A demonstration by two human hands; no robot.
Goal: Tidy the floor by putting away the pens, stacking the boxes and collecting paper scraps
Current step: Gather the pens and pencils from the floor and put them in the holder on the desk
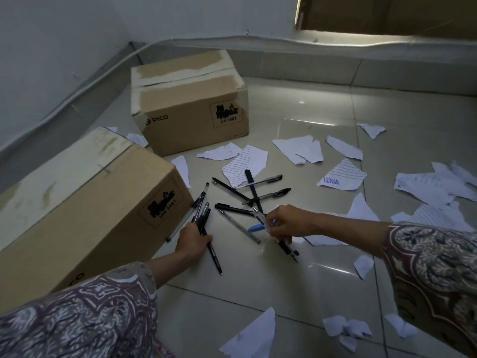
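Patterned sleeves [85,316] are framing both hands: the left hand [192,240] is gripping a bundle of pens [201,215], the right hand [286,224] is pinching a clear pen [260,215]. Just left of the right fingers, a loose pen [238,226] is lying diagonally (the right hand is nearer), with crossed pens [254,192] beyond.

Pens [251,196] lie between boxes [189,104] left and scraps [433,187] right.
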